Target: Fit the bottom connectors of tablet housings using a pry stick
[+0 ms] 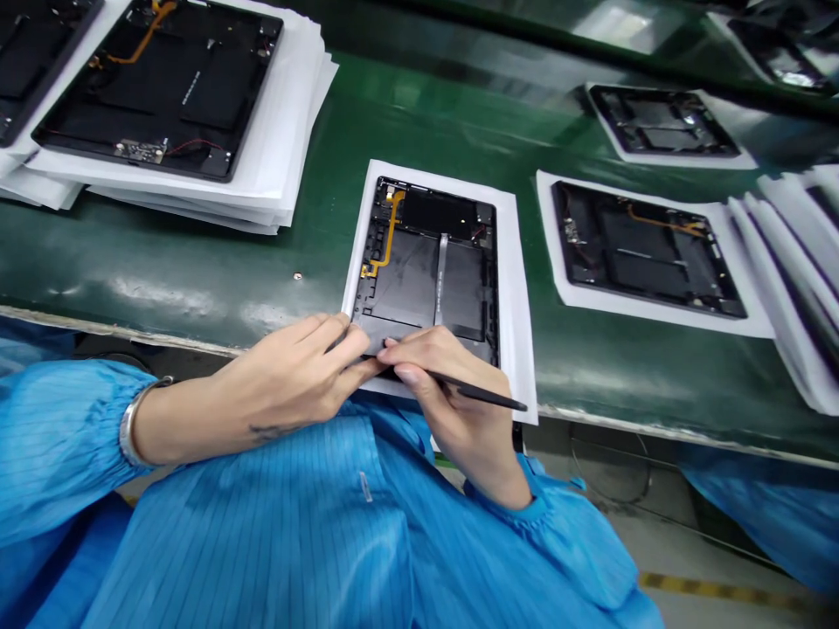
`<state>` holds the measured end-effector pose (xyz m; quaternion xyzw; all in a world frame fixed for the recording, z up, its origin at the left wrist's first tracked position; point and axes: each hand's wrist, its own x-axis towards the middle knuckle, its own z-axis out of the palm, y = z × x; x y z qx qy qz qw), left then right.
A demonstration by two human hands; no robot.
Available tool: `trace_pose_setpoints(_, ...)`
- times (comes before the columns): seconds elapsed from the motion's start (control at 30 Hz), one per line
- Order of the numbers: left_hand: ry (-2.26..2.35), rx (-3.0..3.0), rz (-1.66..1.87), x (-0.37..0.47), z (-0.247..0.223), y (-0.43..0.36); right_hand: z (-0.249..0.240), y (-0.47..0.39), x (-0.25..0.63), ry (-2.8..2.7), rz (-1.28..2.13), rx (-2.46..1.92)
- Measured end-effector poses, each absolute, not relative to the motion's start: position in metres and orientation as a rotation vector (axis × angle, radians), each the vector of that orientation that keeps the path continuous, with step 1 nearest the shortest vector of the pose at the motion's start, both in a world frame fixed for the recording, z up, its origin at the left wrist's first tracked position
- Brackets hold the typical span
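Observation:
An opened black tablet (410,275) lies on a white sheet (521,306) in front of me, its inner parts and an orange flex cable (393,229) showing. My left hand (308,362) is closed at the tablet's near left corner, with fingers bent over the edge and the thumb side along the near rim. In my right hand (452,384), a slim black hand tool (488,395) is held like a pen. The tool's working tip is hidden by my fingers, which meet the left fingertips at the near edge. Exactly what the tip touches is hidden.
At the upper left, an opened tablet (170,87) rests on a stack of white sheets (288,157). More opened tablets (646,249) lie on paper to the right, beside upright white sheets (786,279). A tiny part (297,276) sits on the green table (262,262).

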<state>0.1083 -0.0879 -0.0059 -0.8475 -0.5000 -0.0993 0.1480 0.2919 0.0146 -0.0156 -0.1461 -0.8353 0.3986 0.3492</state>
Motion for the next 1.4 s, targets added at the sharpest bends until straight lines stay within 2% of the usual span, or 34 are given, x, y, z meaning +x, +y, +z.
trace_pose_setpoints(0.27, -1.375, -2.396, -0.256, 0.107, -0.006, -0.086, -0.013, 0.014, 0.295, -2.292, 1.026, -0.335)
trace_pose_setpoints(0.5, -1.320, -2.494, -0.607, 0.075, -0.024, -0.091, -0.013, 0.017, 0.293, -2.317, 0.976, -0.289)
trace_pose_setpoints(0.83, -1.269, -2.425, -0.424, 0.094, -0.010, -0.085, -0.005, 0.021, 0.329, -2.297, 0.937, -0.488)
trace_pose_setpoints(1.07, -1.212, -2.429, -0.500, 0.104, -0.009, -0.075, -0.008, 0.019, 0.328, -2.291, 0.882, -0.431)
trace_pose_setpoints(1.2, -1.204, -2.415, -0.479, 0.108, -0.012, -0.078, -0.005, 0.014, 0.330, -2.427, 0.724, -0.381)
trace_pose_setpoints(1.3, -1.279, -2.474, -0.515, 0.104, -0.017, -0.081, -0.007, 0.011, 0.331, -2.480, 0.674, -0.355)
trace_pose_setpoints(1.4, -1.623, -2.569, -0.736, 0.091, -0.018, -0.075, -0.014, 0.012, 0.329, -2.308, 0.810, -0.389)
